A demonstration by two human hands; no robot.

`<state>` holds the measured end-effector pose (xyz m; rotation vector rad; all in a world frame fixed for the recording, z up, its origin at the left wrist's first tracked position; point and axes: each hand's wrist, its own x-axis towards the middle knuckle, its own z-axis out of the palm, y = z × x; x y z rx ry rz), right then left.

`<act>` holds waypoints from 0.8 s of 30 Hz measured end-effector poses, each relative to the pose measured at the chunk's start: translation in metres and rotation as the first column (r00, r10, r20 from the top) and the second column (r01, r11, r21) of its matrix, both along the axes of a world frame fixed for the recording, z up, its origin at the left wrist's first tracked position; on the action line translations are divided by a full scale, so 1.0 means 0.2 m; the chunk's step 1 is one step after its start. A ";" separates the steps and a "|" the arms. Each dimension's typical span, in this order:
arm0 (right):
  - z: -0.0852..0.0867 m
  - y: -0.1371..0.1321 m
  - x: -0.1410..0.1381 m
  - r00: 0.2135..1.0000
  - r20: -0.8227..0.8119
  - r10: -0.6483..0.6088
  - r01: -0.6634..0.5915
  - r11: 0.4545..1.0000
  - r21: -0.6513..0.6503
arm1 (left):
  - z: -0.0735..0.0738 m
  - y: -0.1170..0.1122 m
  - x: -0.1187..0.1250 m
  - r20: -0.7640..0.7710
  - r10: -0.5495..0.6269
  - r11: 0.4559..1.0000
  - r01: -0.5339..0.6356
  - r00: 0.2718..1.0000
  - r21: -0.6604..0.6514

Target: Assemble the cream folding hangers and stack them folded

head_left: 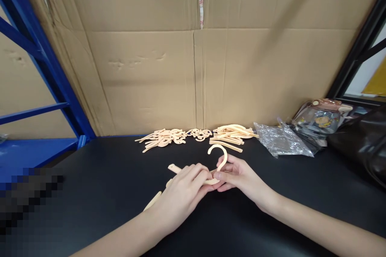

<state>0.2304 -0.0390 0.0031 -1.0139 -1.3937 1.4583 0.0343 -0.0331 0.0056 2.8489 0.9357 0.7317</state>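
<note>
Over the black table my right hand (233, 173) is closed on a cream plastic hanger hook (223, 152), its curve pointing up and to the left. My left hand (193, 182), fingers bent and closed, grips a cream hanger arm (174, 168) whose end sticks out beyond the knuckles. The fingertips of both hands meet at the base of the hook, where the pieces come together; the fingers hide the joint. Another cream strip (153, 200) shows behind my left wrist, mostly covered.
Along the cardboard wall (144, 80) lie a pile of hooked pieces (164, 138), a small cluster of curved pieces (199, 134) and a pile of straight arms (232, 132). To the right are clear plastic bags (280, 138), a transparent bottle (322, 118) and a dark bag (358, 140).
</note>
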 end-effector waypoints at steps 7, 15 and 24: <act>-0.01 0.04 0.02 0.996 0.060 -0.067 0.064 0.996 0.056 | -0.01 0.03 -0.01 0.010 0.087 0.987 -0.084 0.996 -0.134; 0.01 0.06 0.06 0.988 0.048 -0.144 0.137 0.981 0.136 | -0.02 0.06 -0.02 0.115 0.187 0.961 -0.158 0.976 -0.225; -0.02 0.06 0.05 0.992 0.075 -0.101 0.089 0.984 0.154 | -0.05 0.08 -0.02 0.069 0.141 0.985 -0.133 0.988 -0.108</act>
